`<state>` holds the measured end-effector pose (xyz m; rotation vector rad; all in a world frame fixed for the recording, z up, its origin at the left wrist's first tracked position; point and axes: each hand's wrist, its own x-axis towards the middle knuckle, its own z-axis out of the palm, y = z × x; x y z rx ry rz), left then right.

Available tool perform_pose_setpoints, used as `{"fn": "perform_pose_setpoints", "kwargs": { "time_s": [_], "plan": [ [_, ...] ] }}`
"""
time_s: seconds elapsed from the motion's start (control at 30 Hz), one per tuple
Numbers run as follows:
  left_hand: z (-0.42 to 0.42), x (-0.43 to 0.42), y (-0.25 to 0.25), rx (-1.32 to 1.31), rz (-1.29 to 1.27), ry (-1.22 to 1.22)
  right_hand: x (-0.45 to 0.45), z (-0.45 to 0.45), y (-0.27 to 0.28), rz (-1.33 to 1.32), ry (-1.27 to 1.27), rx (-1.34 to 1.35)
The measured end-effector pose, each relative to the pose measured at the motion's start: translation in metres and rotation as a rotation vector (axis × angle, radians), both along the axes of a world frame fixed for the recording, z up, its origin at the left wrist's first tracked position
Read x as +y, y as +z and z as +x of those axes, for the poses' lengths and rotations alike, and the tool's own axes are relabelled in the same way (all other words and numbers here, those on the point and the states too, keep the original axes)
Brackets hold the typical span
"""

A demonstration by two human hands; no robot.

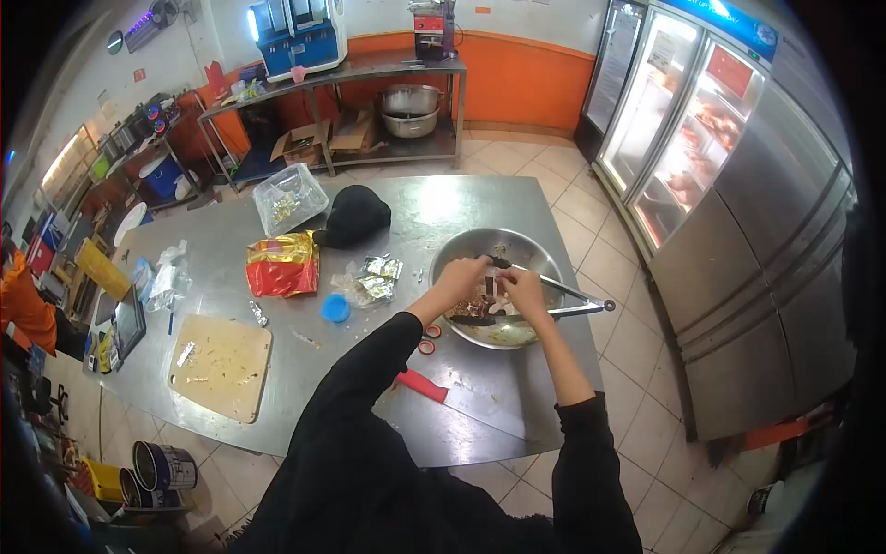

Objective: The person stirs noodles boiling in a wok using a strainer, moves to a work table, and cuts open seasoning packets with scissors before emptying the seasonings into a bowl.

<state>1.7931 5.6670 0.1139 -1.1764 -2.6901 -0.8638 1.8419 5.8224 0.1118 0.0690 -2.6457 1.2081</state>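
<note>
A wide steel bowl [452,247] stands at the right of the metal table, with brownish food [475,307] inside. Over it, my left hand [463,277] and my right hand [524,290] are close together with fingers pinched. Between them is a small whitish and dark piece that I cannot make out. Metal tongs [577,297] with dark tips lie across the bowl, their hinge end jutting past the right rim. Two small red rings [426,347] rest beside the bowl, near my left wrist. Below my forearms lies a knife with a red handle [423,386].
On the steel table [406,198] are a cutting board [221,369], a red and gold bag [281,265], a black cap [355,217], a clear plastic box [288,198], a blue lid [335,308] and crumpled foil [380,277]. A person in orange [28,295] stands far left.
</note>
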Motion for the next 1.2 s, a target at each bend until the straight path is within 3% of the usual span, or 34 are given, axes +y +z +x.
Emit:
{"fn": "perform_pose_setpoints", "kwargs": {
  "time_s": [0.1,0.3,0.37,0.5,0.6,0.7,0.87,1.2],
  "plan": [
    [-0.008,-0.004,-0.016,0.168,0.023,0.167,0.003,0.003,-0.008,0.025,-0.025,0.122],
    [-0.007,-0.003,-0.017,-0.039,0.123,0.184,-0.002,0.005,-0.011,-0.042,0.004,0.076],
    [-0.009,-0.002,-0.028,0.216,0.304,0.165,-0.001,0.007,-0.008,-0.132,-0.017,0.088],
    [-0.019,-0.006,-0.032,0.258,0.231,0.095,0.006,0.002,-0.018,-0.139,0.000,0.105],
    [-0.011,0.001,-0.017,0.082,0.119,0.207,0.002,0.007,-0.010,-0.066,0.051,0.089],
    [-0.004,0.005,-0.006,0.018,0.174,0.097,-0.002,0.009,-0.003,0.036,0.122,0.095],
    [-0.007,-0.001,0.000,-0.217,0.095,-0.104,0.000,0.009,0.001,-0.118,0.046,0.029],
    [0.004,-0.001,-0.002,-0.182,0.185,-0.053,0.004,0.004,-0.007,-0.066,0.018,0.102]
  ]
}}
